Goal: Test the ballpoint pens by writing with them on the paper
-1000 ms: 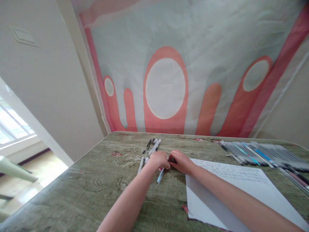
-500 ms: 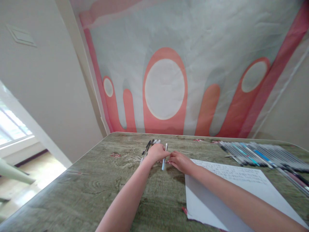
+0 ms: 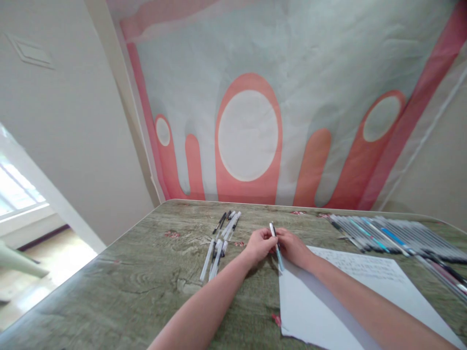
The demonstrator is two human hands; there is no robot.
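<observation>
A slim pen [image 3: 278, 255], white at the top and light blue lower down, stands tilted between my two hands. My left hand [image 3: 260, 244] pinches it from the left, with thumb and fingers closed. Close against it, my right hand [image 3: 293, 247] has its curled fingers on the same pen from the right. Left of my hands lie several clear and white pen parts [image 3: 218, 250], with dark pieces [image 3: 219, 222] just beyond them. Under my right forearm is a sheet of paper [image 3: 310, 311] with handwriting along its upper part.
A long row of grey pens [image 3: 419, 238], a few of them blue or teal, lies at the right on the wood-patterned table [image 3: 146, 272]. Behind the table's far edge rises a wall with a pink and orange pattern [image 3: 248, 189].
My left hand has moved right, away from the loose pen parts, uncovering them. The pen has shifted right with it, and both hands now meet around it.
</observation>
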